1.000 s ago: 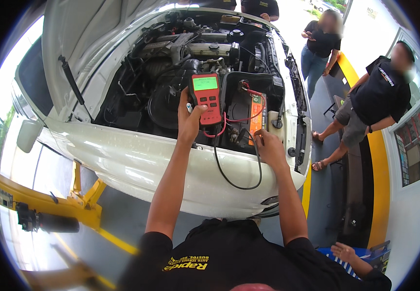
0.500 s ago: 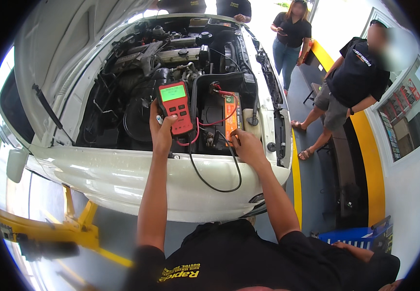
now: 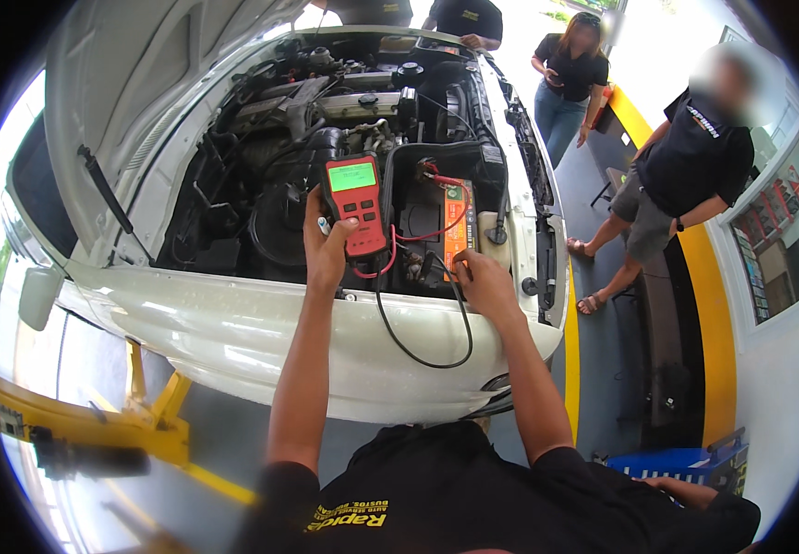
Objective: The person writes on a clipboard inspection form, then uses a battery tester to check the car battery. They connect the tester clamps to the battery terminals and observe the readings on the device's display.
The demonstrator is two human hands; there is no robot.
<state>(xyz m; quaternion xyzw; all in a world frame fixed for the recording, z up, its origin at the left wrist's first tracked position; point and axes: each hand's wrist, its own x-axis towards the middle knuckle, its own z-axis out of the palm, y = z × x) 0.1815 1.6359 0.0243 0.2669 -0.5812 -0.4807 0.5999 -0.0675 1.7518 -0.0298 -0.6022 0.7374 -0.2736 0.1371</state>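
Note:
My left hand [image 3: 327, 247] grips a red and black handheld battery tester [image 3: 360, 205] with a lit green screen, thumb resting by its buttons. A white and blue pen-like stick [image 3: 324, 224] pokes out between the same hand's fingers. Below the tester lies a car battery [image 3: 456, 217] with an orange label, in the engine bay. My right hand [image 3: 484, 282] is at the battery's near right corner, fingers bent together; what they pinch, if anything, is hidden. A red lead [image 3: 429, 238] and a looping black cable [image 3: 411, 356] run from the tester towards the battery.
The white car's raised hood [image 3: 155, 88] stands at the left, above the engine [image 3: 339, 106]. Other people stand beyond the car and at the right, one in grey shorts [image 3: 651, 217]. A yellow lift arm [image 3: 76, 415] is lower left; a blue rack [image 3: 672, 459] is lower right.
The whole view has shifted, so the car and my hands appear farther right. Both hands keep their places at the tester and the battery.

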